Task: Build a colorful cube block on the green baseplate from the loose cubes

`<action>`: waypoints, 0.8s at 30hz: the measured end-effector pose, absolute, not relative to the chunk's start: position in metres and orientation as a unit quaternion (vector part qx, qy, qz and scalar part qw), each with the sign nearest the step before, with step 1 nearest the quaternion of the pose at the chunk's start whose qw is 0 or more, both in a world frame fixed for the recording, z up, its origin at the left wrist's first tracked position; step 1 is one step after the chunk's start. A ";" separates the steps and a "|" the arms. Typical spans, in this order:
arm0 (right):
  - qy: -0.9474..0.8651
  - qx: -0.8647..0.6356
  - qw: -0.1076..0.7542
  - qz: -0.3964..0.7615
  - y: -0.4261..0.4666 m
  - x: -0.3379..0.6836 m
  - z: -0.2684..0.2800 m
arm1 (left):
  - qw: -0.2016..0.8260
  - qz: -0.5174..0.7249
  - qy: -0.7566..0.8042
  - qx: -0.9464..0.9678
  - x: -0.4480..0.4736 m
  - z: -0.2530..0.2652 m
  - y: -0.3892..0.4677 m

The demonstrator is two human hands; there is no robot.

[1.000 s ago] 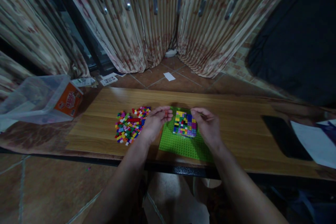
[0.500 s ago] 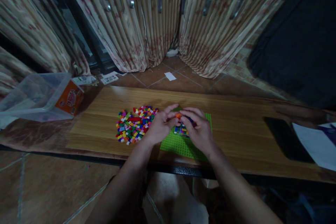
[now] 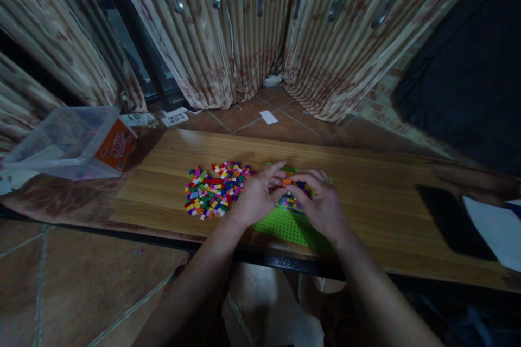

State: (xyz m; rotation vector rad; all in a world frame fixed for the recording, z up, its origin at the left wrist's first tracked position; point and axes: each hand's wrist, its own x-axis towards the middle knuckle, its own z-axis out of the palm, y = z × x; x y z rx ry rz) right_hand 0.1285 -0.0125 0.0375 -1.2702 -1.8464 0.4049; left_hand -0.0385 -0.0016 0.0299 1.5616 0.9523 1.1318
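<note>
In the head view, the left hand [image 3: 262,192] and the right hand [image 3: 321,203] meet over a green baseplate [image 3: 293,227] on the wooden counter [image 3: 378,217]. Between their fingertips sits a small orange piece [image 3: 287,181]; the left grip appears to pinch it from one side and the right grip from the other. Whether it is one brick or several joined, I cannot tell. Below it, on the baseplate, lies a multicoloured brick build [image 3: 291,201], partly hidden by the fingers. A heap of loose bricks [image 3: 215,192] spreads just beside the left hand.

The likeliest trouble is a slip: the piece is tiny and held only at the fingertips, so uneven pressure could shoot it out onto the build or into the heap, where other orange bricks would disguise it. With the hands covering much of the build and the light dim, a brick pressed down there could land a stud out of line. Heavy pushing could loosen bricks below. The left wrist, close to the heap, could scatter it if drawn back carelessly.
</note>
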 end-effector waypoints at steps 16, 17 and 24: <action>-0.660 -0.564 0.460 0.185 -0.019 0.139 0.013 | 0.482 0.456 0.502 0.554 -0.035 0.007 0.016; -0.657 -0.569 0.461 0.180 -0.018 0.139 0.012 | 0.491 0.452 0.498 0.554 -0.034 0.006 0.016; -0.656 -0.579 0.454 0.169 -0.018 0.139 0.012 | 0.493 0.432 0.506 0.561 -0.028 0.006 0.016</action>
